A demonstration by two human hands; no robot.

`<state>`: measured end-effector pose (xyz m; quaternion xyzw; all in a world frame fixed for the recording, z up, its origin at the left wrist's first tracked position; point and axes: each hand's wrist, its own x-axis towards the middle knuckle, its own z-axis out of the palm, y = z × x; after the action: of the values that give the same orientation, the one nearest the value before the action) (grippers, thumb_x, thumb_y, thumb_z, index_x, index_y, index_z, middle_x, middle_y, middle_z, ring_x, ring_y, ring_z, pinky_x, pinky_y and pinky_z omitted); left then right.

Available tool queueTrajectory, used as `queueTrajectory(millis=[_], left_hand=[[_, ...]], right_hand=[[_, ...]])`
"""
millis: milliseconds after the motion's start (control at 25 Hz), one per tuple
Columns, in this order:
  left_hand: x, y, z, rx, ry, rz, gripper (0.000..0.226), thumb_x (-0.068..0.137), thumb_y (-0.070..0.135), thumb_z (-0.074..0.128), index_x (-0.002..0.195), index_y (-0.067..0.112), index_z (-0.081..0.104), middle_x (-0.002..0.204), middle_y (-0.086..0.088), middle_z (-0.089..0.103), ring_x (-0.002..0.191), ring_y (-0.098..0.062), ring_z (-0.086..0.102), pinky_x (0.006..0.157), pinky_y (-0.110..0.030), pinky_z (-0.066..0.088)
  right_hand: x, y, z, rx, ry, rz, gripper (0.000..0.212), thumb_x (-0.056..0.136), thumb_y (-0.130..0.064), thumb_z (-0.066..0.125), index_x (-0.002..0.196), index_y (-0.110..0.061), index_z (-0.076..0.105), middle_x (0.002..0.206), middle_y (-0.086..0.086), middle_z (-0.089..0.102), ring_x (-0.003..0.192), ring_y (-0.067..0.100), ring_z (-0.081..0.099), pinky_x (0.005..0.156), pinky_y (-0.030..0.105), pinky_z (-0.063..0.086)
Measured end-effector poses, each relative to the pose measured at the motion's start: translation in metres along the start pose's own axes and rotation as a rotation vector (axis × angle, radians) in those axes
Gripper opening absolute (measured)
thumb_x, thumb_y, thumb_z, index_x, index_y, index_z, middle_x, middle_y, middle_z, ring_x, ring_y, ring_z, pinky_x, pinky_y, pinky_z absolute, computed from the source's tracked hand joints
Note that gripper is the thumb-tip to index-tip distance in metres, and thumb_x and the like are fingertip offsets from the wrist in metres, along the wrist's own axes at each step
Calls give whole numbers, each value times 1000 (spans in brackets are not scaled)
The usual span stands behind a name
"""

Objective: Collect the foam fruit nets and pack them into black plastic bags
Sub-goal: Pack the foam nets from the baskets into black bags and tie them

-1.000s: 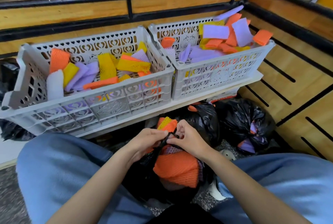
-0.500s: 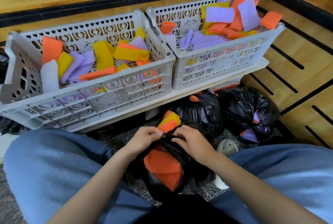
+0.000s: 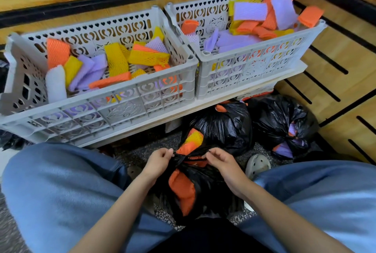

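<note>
Wrists low and angled inward: left hand [image 3: 159, 161] and right hand [image 3: 222, 163] each grip, pinching, a twisted ear of the crinkled black plastic bag [image 3: 207, 179] between them.

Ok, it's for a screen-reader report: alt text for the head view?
The left hand and right hand pinch the twisted neck of a black bag stuffed with orange nets. Beyond it, two grey crates hold coloured nets.

Left crate [image 3: 97, 98] and right crate [image 3: 254, 49] sit side by side on a shelf [image 3: 183, 110]. Two bags [image 3: 225, 124] stand on the floor [image 3: 142, 155] before it, with the nearest bag [image 3: 205, 181] before them.
</note>
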<state>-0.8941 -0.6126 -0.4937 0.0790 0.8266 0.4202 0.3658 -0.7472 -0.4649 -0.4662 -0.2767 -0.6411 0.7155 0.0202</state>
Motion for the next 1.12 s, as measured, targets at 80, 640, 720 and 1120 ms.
queueTrajectory(millis=[80,640,720,1120], left_hand=[[-15,10,1,-159,-93,12,34,99,25,47,68,14,57,67,-1,57,66,-13,52,66,-26,40],[-36,12,-7,-896,-242,-160,24,97,7,43,93,9,66,78,0,73,68,-5,66,67,-15,53],[-35,11,-14,-882,-259,-164,22,97,7,43,93,9,65,79,0,74,71,-4,68,75,-15,51],[-46,-3,-18,-494,-437,-14,18,89,-1,55,78,11,62,66,8,64,62,-1,56,60,-10,44]], right_hand=[[4,-4,8,210,30,57,17,95,-11,50,88,-4,64,92,0,66,88,11,59,83,20,47],[14,-4,46,-524,-36,-210,38,94,-19,56,132,-18,53,108,2,67,106,11,60,97,24,43],[19,-9,46,-556,-62,-216,40,94,-19,55,134,-17,51,108,2,67,107,13,60,97,25,43],[19,-11,33,-470,-403,-120,19,85,-10,67,89,-24,55,79,-11,64,72,-6,56,74,13,41]])
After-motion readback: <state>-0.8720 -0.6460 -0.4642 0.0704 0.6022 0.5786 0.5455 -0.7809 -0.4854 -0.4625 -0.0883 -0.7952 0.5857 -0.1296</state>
